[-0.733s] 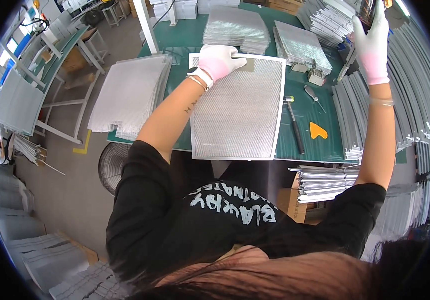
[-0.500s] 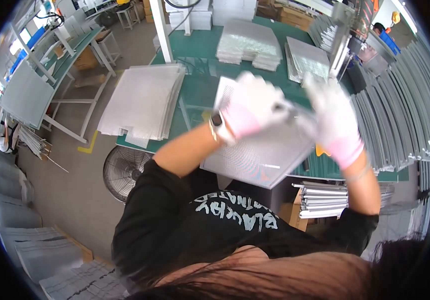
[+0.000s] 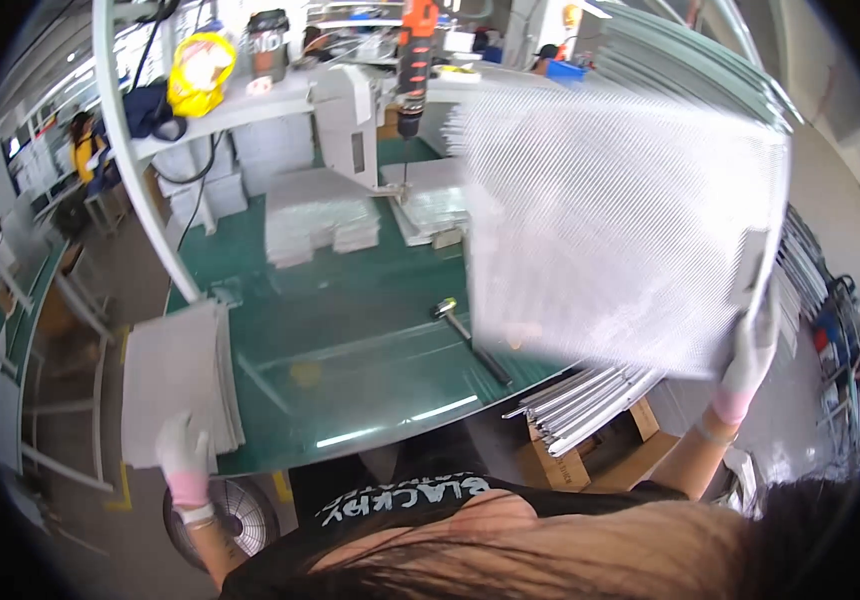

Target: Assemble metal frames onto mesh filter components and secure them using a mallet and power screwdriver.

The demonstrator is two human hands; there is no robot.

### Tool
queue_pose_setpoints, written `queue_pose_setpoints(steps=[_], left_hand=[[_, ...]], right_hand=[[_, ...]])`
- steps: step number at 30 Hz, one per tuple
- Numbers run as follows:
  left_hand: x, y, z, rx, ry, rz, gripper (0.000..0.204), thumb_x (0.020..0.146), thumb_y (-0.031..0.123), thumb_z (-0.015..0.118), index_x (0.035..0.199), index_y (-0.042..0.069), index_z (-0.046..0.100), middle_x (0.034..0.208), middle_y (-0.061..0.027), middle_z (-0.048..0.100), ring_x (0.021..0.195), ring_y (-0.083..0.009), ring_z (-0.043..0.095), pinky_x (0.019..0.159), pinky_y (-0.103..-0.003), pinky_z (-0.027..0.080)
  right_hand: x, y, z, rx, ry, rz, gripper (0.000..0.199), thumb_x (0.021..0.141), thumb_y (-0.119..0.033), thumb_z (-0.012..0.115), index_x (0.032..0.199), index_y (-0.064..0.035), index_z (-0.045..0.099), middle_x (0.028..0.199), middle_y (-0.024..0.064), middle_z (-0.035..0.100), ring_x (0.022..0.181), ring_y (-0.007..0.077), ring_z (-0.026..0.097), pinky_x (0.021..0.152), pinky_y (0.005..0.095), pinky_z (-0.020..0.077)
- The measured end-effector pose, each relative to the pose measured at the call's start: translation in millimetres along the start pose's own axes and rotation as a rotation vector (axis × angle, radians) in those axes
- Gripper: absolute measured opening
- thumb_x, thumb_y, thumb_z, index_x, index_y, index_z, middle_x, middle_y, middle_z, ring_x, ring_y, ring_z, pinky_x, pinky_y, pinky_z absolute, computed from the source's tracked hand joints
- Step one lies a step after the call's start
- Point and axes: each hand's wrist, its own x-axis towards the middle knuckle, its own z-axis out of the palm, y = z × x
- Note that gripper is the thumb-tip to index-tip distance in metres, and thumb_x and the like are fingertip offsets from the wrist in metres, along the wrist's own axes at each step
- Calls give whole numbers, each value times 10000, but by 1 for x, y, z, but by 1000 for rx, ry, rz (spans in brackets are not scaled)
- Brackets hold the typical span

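My right hand [image 3: 753,355], in a white and pink glove, grips a large silvery mesh panel [image 3: 610,230] at its near right corner. The panel is raised, tilted, off the table on the right and slightly blurred. At the left, my gloved left hand [image 3: 182,458] rests at the near edge of a stack of mesh sheets [image 3: 175,370], its thumb apart from the fingers and no sheet lifted in it. A hammer [image 3: 473,342] with a dark handle lies on the green tabletop [image 3: 350,320] between my hands.
An orange and black power driver [image 3: 413,75] hangs over the far side of the table. Beneath it are stacks of shiny mesh sheets [image 3: 320,215]. Metal strips [image 3: 590,405] lie by an open cardboard box [image 3: 655,445] at the near right. A fan [image 3: 240,520] stands below the left edge.
My hands have parted: the right carried the mesh panel up and right off the table, while the left moved to the stack at the left. The hammer now shows. The view has shifted.
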Motion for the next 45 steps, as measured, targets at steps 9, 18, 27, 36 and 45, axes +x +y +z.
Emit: queue_pose_setpoints(steps=[9, 18, 27, 36, 45], left_hand=[[-7, -16, -18, 120, -512, 0, 974, 488, 320, 890, 1331, 32, 497, 1396, -256, 423, 1293, -418, 390, 1081, -465, 338], [15, -33, -54, -152, -519, -20, 528, 700, 178, 738, 1179, -11, 619, 1038, -219, 668, 863, -312, 664, 784, -362, 517], [21, 2, -45, 25, 212, 74, 307, 851, 40, 577, 1151, -16, 615, 1086, -186, 661, 960, -328, 643, 865, -395, 499], [17, 251, 38, -417, -343, 560, 391, 828, 331, 662, 1080, 38, 606, 959, -175, 649, 883, -363, 624, 746, -461, 499], [47, 208, 115, -118, -457, 412, 451, 859, 428, 591, 1085, 38, 584, 1168, -178, 573, 1160, -359, 498, 975, -510, 360]], right_hand=[[222, 19, -93, 381, 170, -124, 328, 959, 19, 453, 1257, 158, 463, 1186, 229, 573, 1100, 263, 599, 963, 342, 508], [364, 22, -37, -433, 129, 302, 528, 893, -501, 503, 990, -10, 674, 940, 175, 678, 850, 282, 632, 826, 345, 468], [261, 11, 15, -232, 608, -399, 335, 937, -222, 557, 1153, 21, 636, 1006, 106, 691, 909, 152, 609, 867, 277, 458], [-110, 59, 227, 114, -785, -67, 305, 825, -137, 634, 1115, -44, 657, 991, 141, 685, 896, 306, 665, 809, 373, 532], [-238, 139, 357, -322, -1385, -382, 510, 864, -327, 519, 1332, -126, 515, 1437, 107, 434, 1370, 358, 335, 1103, 635, 184]])
